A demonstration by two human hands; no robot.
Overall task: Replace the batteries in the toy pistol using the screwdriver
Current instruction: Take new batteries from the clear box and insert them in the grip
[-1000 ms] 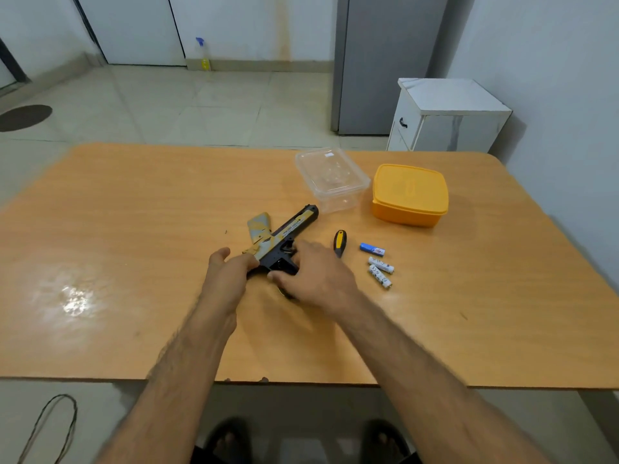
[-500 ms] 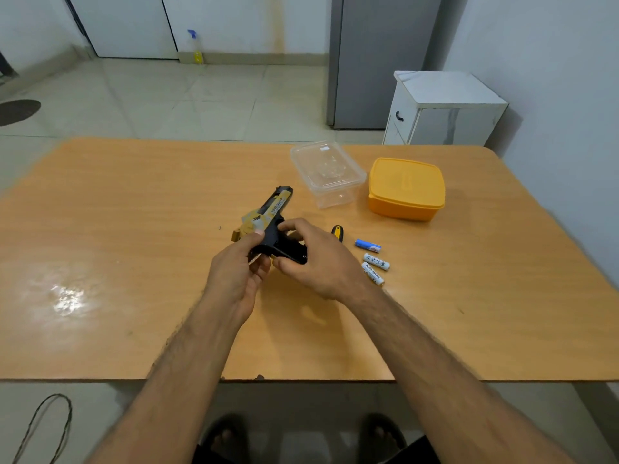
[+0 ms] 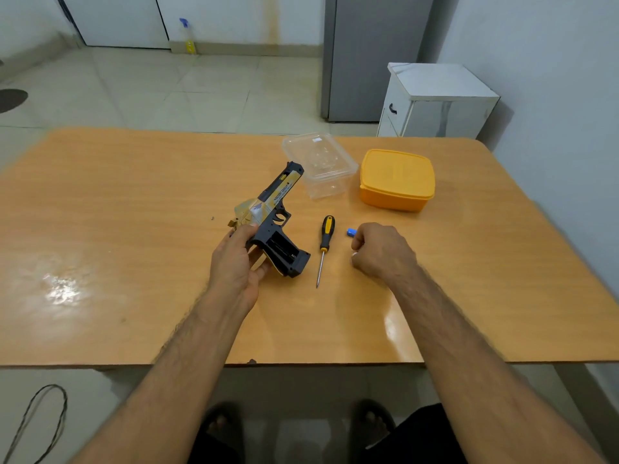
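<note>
**Fingers over the loose batteries**

Fingers of the right hand [image 3: 380,252] curled down over the batteries [image 3: 350,232] on the surface [image 3: 134,229]; whether they gripped one could not be told, the hand hid all but a blue end. Left of them the left hand [image 3: 234,262] gripped the toy pistol [image 3: 271,222], open compartment upward. Between lay the screwdriver [image 3: 324,244], handle pointing away.

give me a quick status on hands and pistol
Left hand grips toy pistol, battery bay open. Right hand curled over batteries. Screwdriver idle between.
</note>
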